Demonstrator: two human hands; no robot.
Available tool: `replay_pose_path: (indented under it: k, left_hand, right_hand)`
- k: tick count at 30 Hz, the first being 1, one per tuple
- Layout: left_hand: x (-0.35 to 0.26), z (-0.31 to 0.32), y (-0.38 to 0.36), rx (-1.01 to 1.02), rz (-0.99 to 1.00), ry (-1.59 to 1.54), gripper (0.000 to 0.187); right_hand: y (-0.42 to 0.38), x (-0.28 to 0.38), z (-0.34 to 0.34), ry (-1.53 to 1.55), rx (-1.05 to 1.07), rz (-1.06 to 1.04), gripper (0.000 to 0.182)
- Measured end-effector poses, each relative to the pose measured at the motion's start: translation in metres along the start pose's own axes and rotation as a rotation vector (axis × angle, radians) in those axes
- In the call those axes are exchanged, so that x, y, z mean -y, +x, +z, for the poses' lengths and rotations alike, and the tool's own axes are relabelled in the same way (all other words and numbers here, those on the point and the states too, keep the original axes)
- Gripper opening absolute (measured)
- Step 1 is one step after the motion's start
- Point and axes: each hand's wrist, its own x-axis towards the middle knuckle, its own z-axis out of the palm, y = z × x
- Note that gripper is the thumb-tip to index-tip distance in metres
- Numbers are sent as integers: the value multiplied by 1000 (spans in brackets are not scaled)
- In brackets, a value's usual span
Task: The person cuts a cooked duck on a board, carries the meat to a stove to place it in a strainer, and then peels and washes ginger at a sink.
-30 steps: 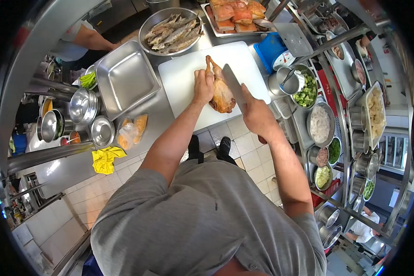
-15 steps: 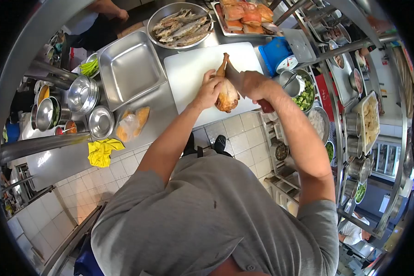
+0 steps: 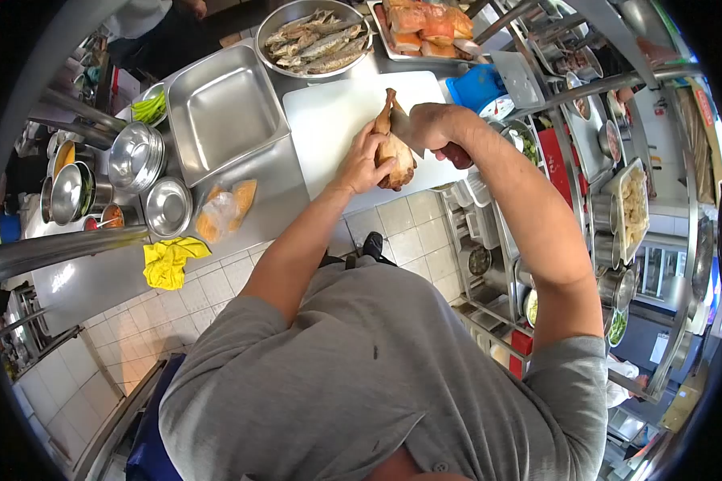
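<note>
A browned roast chicken leg piece [image 3: 395,159] lies on the white cutting board [image 3: 317,112], its bony end pointing away from me. My left hand [image 3: 363,162] is closed on its left side, thumb across the meat. In my right hand [image 3: 441,128] is a cleaver, whose broad blade [image 3: 409,133] is right at the leg's right side. The cleaver's reddish-brown handle end [image 3: 458,155] sticks out below my right hand. Part of the blade is hidden by the fingers.
Left of the board sits a steel pan [image 3: 225,112], with stacked bowls [image 3: 136,158], a bag of orange-yellow food [image 3: 223,212] and a yellow cloth [image 3: 168,260]. Behind are a bowl of fish [image 3: 317,44] and a tray of orange-red blocks [image 3: 429,28]. A blue scale [image 3: 477,88] and shelving stand right.
The view has shifted slightly. My left thumb now lies lower across the chicken, and my right hand with the cleaver has moved a little away from me.
</note>
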Motion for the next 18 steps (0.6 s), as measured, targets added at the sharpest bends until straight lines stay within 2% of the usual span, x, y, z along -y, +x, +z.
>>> replay_pose_path:
  k: [1,3,8,12,13,15,18]
  left_hand:
    - [-1,2,1,0,1,0,65]
    - [-3,6,0,23,-60,39,58]
    - [-1,9,1,21,-42,80,56]
    - [-3,13,1,-2,-12,133,53]
    - [-5,14,0,2,-12,130,53]
    - [-6,13,4,3,-16,146,52]
    - [-9,16,4,-10,-18,204,53]
  right_hand:
    - [5,-1,-1,1,0,1,38]
    - [19,-4,2,17,65,75,19]
    - [47,-11,8,75,74,92,17]
    - [29,-15,8,73,94,32,15]
    - [43,-21,15,76,96,35,15]
    - [70,-28,25,11,54,40,39]
    - [64,-34,21,-71,106,20,37]
